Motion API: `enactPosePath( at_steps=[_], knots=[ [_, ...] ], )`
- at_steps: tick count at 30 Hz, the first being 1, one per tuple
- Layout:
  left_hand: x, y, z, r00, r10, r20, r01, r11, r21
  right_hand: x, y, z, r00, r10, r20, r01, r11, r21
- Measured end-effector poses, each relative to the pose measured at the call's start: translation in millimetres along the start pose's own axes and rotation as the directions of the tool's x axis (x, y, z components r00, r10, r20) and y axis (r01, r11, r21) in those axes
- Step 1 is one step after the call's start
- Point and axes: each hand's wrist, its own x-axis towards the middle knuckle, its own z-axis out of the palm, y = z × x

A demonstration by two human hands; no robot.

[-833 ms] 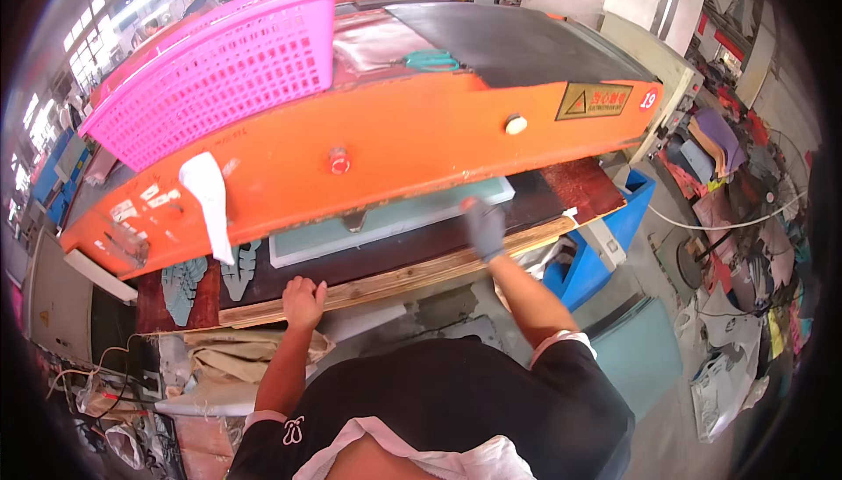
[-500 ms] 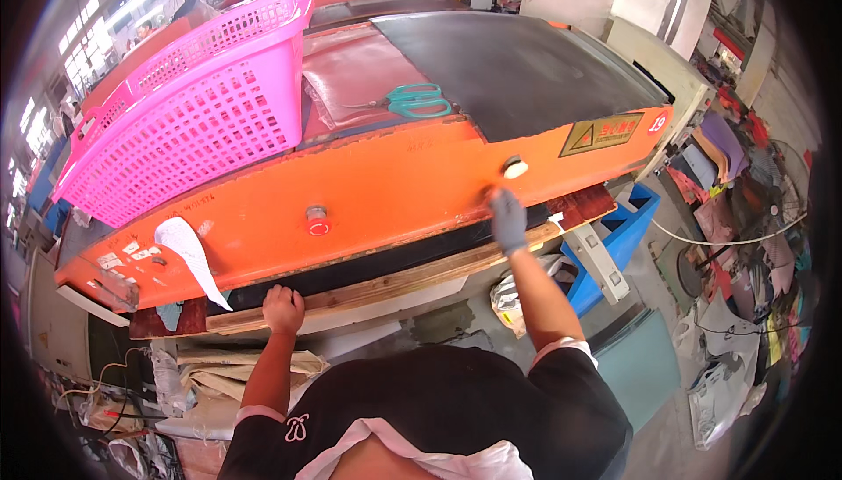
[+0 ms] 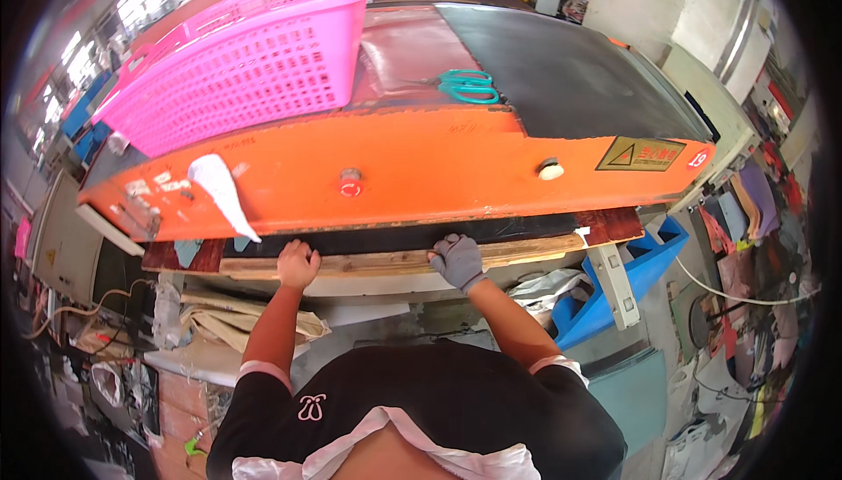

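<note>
A wooden board (image 3: pixel 368 263) runs along the front of the orange machine, with a black slab (image 3: pixel 377 238) lying behind it in the low gap. My bare left hand (image 3: pixel 299 264) is curled over the board's edge, its fingertips toward the slab. Further right, my right hand (image 3: pixel 457 261), in a grey glove, is also closed over the board's edge; its palm side is hidden. Above both hands is the orange front panel (image 3: pixel 438 169), bearing a red push button (image 3: pixel 351 187) and a pale round button (image 3: pixel 551 170).
On the machine top stand a pink basket (image 3: pixel 237 68), teal-handled scissors (image 3: pixel 469 86) and a dark sheet (image 3: pixel 570 68). A white paper strip (image 3: pixel 219 191) hangs on the panel. Low at right is a blue rack (image 3: pixel 614 291); folded beige cloth (image 3: pixel 237 318) lies below left.
My right hand has come down and left from near the pale button to the board's edge. My left hand stays at the board. The whole view has shifted.
</note>
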Motion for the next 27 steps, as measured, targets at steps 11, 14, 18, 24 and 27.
enactPosePath(
  at_steps=[11,14,18,24,27],
  knots=[
    [-29.7,38.8,8.3,0.997,-0.059,0.044,0.061,0.998,-0.028,-42.5,11.7,-9.9,0.991,0.059,-0.121,-0.044,0.991,0.122],
    [-62.8,58.0,-0.3,0.993,-0.037,0.112,0.042,0.998,-0.043,-84.2,2.8,-23.6,0.99,0.06,-0.126,-0.051,0.996,0.069],
    [-95.1,70.1,-58.7,0.977,-0.033,0.209,0.05,0.996,-0.078,-113.9,-49.3,-50.0,0.981,0.126,-0.148,-0.119,0.991,0.059],
    [-131.2,46.7,-240.1,0.992,0.007,0.125,0.004,0.997,-0.083,-9.1,-225.4,-106.5,0.877,0.061,-0.477,-0.005,0.993,0.119],
    [-144.1,18.2,-344.4,0.996,0.075,0.057,-0.069,0.991,-0.111,80.8,-341.2,-133.7,0.966,0.217,-0.144,-0.199,0.972,0.128]
  ],
)
